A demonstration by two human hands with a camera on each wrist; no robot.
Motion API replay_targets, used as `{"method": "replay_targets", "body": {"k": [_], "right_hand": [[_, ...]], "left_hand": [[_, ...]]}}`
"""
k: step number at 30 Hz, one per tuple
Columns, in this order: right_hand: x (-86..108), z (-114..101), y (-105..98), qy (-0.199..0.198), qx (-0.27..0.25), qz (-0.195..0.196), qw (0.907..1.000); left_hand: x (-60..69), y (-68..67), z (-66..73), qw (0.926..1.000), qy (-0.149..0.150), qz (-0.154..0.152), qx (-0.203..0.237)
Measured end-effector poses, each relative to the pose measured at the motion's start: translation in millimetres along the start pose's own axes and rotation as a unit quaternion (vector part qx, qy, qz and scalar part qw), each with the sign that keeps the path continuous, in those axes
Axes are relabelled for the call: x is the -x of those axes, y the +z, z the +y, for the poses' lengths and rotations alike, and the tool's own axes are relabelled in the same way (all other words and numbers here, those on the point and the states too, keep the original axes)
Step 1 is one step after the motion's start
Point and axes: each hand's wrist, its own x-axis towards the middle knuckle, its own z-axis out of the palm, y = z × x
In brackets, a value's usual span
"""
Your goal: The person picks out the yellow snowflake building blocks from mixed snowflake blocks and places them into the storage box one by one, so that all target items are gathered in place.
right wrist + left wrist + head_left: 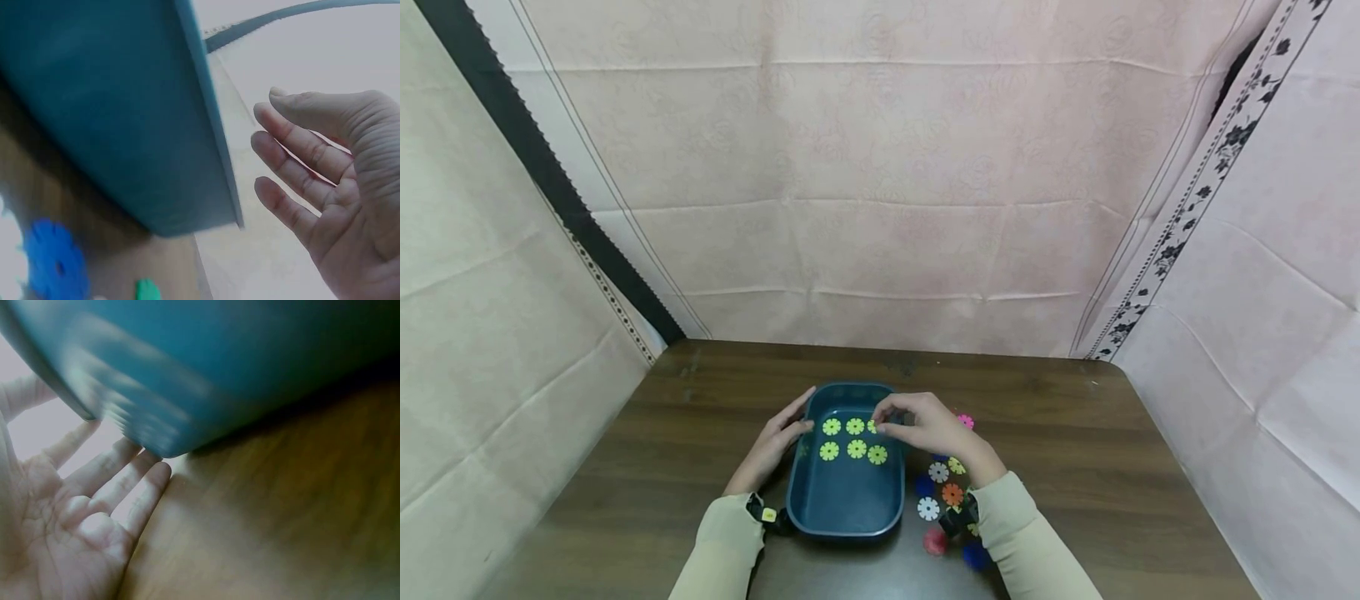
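Note:
A blue tray point(846, 504) holds two rows of yellow-green flower-shaped pieces point(857, 449). My left hand point(771, 448) touches the tray's left side; the left wrist view shows the fingers of this hand point(81, 506) extended, their tips at the tray wall point(187, 362). Over the tray's right rim reaches my right hand point(931, 427), its thumb and forefinger around the rightmost piece of the far row, partly hiding it. In the right wrist view the hand point(337, 169) has loosely bent fingers above the tray edge point(215, 125), with no piece visible between them.
Right of the tray, on the brown table point(1045, 450), lie several loose flower pieces: white point(928, 508), orange point(952, 494), blue point(976, 557), red point(935, 541) and pink point(966, 421). Some are partly under the right forearm. Pale cloth point(880, 167) hangs around the table.

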Motion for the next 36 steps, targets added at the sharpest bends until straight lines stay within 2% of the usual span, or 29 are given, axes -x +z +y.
{"method": "replay_targets", "body": {"k": [2, 5, 9, 17, 21, 27, 30, 36], "right_hand": [[5.8, 3.5, -5.3, 0.007, -0.011, 0.008, 0.9999], [16.8, 8.8, -14.1, 0.037, -0.023, 0.016, 0.9989], [34.7, 14.0, -26.8, 0.076, -0.007, 0.033, 0.9966], [79.0, 31.6, -45.3, 0.118, 0.015, 0.062, 0.9909], [108.2, 43.7, -44.1, 0.142, 0.015, 0.067, 0.9874], [147.6, 63.2, -30.2, 0.173, 0.016, 0.113, 0.9784], [155.3, 67.6, -22.1, 0.18, 0.018, 0.131, 0.9747], [152.6, 67.2, -15.0, 0.151, 0.065, 0.126, 0.9784]], "left_hand": [[-0.7, 0.1, -0.1, 1.0, -0.001, 0.002, -0.002], [-1.1, -0.3, -0.6, 1.0, -0.004, 0.002, -0.004], [-0.9, -0.3, -0.8, 1.0, -0.006, 0.0, -0.001], [-1.9, 0.9, -0.2, 0.9999, -0.01, 0.005, 0.007], [-2.0, 0.1, -0.9, 0.9999, -0.011, 0.005, 0.006], [-2.1, 0.8, 0.5, 1.0, -0.008, -0.001, 0.002], [-1.4, 0.6, 1.1, 1.0, -0.007, -0.001, -0.005], [-0.3, 0.8, 0.9, 0.9998, -0.004, 0.007, -0.018]]}}
